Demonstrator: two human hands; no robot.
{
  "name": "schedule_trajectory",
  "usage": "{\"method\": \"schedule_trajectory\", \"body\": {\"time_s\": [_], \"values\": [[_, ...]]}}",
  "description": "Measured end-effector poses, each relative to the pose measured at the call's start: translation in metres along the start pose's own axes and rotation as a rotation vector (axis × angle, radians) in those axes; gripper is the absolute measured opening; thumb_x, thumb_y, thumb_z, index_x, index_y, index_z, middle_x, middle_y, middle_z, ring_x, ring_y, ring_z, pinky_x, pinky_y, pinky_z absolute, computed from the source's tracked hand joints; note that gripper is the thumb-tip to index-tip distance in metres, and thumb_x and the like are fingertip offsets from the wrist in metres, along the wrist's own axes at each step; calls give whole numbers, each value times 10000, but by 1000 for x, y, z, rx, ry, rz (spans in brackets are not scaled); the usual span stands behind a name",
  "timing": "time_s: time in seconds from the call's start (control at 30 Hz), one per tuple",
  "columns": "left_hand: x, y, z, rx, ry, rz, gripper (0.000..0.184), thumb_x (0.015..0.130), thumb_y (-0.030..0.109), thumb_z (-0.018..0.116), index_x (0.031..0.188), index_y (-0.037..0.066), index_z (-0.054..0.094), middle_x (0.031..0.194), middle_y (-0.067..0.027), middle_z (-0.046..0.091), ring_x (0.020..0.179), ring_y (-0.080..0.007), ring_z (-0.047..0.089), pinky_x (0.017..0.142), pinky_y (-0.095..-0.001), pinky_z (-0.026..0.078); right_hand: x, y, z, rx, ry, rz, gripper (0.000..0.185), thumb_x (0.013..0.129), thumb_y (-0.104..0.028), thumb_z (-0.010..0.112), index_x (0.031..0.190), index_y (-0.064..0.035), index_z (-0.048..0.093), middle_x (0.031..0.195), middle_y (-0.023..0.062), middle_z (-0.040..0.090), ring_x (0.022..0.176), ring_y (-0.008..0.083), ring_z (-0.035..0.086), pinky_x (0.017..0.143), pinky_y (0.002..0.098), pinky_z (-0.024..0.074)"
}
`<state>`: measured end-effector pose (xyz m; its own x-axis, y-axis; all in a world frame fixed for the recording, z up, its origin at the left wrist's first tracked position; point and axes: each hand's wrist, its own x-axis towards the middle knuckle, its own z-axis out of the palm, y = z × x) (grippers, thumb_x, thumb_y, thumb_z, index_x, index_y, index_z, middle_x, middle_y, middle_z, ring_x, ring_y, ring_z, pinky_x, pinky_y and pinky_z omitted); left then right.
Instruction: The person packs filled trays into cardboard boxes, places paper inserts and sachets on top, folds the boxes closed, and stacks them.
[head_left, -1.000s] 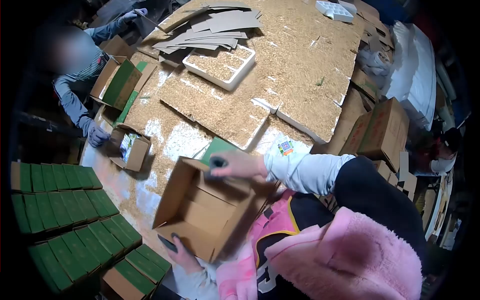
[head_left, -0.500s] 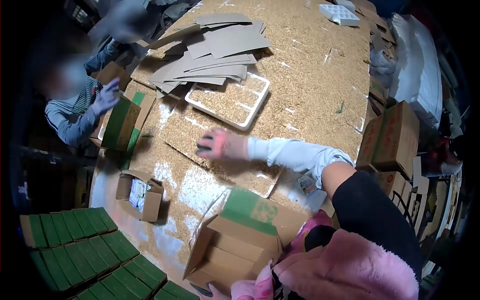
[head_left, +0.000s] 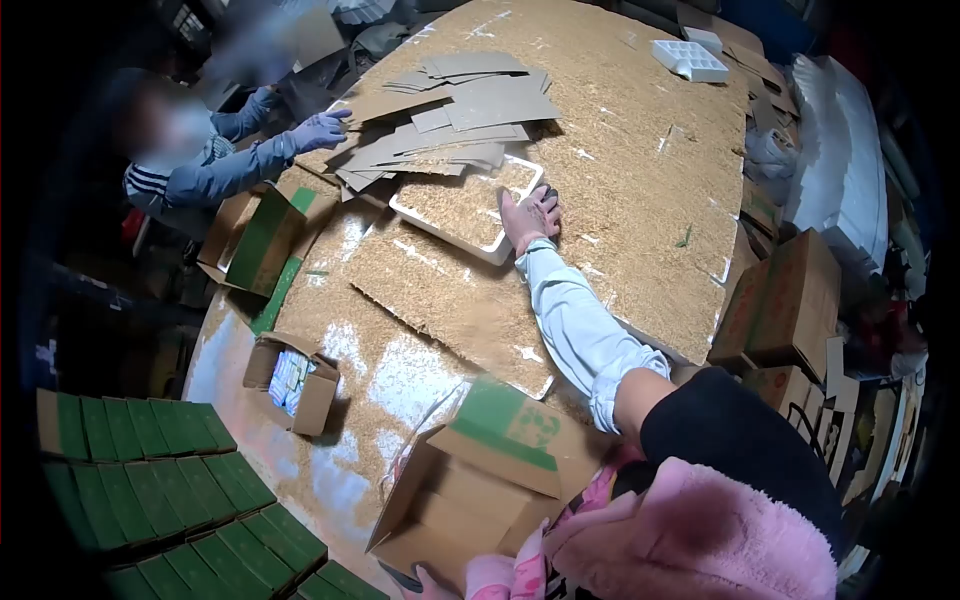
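My right hand [head_left: 530,215] rests on the right rim of a white tray [head_left: 455,238] filled with wood shavings, its fingers bent over the edge. Grey cardboard sheets [head_left: 465,110] lie behind the tray and overlap its back. My left hand [head_left: 430,585] is at the bottom edge, against the near side of an open, empty cardboard box [head_left: 470,505]; most of its fingers are hidden or cut off. The box's flap with green tape [head_left: 505,425] is folded outward.
A co-worker's gloved hand [head_left: 322,132] reaches to the sheets, near a green-taped box [head_left: 262,240]. A small box [head_left: 312,400] holds packets. Rows of green boxes [head_left: 150,430] stand left. A compartmented white tray [head_left: 690,60] sits far back; cartons [head_left: 790,300] are right.
My right hand has moved from the box across the shavings to the white tray. The co-worker's gloved hand has reached to the cardboard sheets. My left hand stays by the box.
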<state>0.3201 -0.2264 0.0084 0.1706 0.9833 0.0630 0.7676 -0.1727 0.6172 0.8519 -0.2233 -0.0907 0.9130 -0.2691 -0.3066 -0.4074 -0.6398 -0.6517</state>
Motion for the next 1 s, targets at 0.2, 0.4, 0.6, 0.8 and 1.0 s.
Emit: {"method": "schedule_trajectory", "body": {"time_s": [0.2, 0.4, 0.6, 0.8, 1.0], "values": [[9, -91, 17, -454, -19, -207, 520, 813, 13, 577, 1297, -63, 399, 1270, -162, 485, 1093, -245, 497, 934, -328, 402, 58, 12, 68, 671, 33, -74, 752, 863, -212, 571, 1431, -17, 118, 1375, 282, 329, 1255, 349, 394, 1009, 402, 354], [14, -64, 13, -602, -137, -118, 543, 783, -18, 505, 1313, -52, 393, 1194, -141, 551, 1046, -222, 542, 920, -310, 410, -97, 73, -82, 559, -774, -843, 412, 933, -312, 501, 1146, 40, 525, 1040, 131, 614, 888, 171, 590, 767, 297, 491], [68, -21, 26, -213, -384, 29, 436, 906, 300, 501, 1205, -16, 519, 1145, -170, 595, 1031, -271, 581, 862, -374, 445, -274, 53, -150, 659, -1278, -890, 473, 951, -372, 472, 1129, 60, 548, 1028, 73, 617, 904, 99, 559, 825, 241, 454], [79, -82, 53, -1178, -573, -182, 405, 901, 238, 520, 1237, 11, 504, 1128, -121, 604, 962, -227, 597, 849, -330, 467, -270, 97, -154, 526, -1601, -450, 425, 936, -334, 518, 1148, 33, 546, 1047, 58, 611, 943, 87, 539, 839, 260, 443], [76, -49, 58, -566, -285, 190, 352, 870, 136, 551, 1165, -55, 540, 995, -135, 643, 891, -210, 591, 809, -299, 448, -229, 127, -151, 340, -1031, -869, 569, 838, -146, 603, 1335, 9, 375, 1134, 96, 575, 1008, 153, 528, 899, 272, 404]]}}
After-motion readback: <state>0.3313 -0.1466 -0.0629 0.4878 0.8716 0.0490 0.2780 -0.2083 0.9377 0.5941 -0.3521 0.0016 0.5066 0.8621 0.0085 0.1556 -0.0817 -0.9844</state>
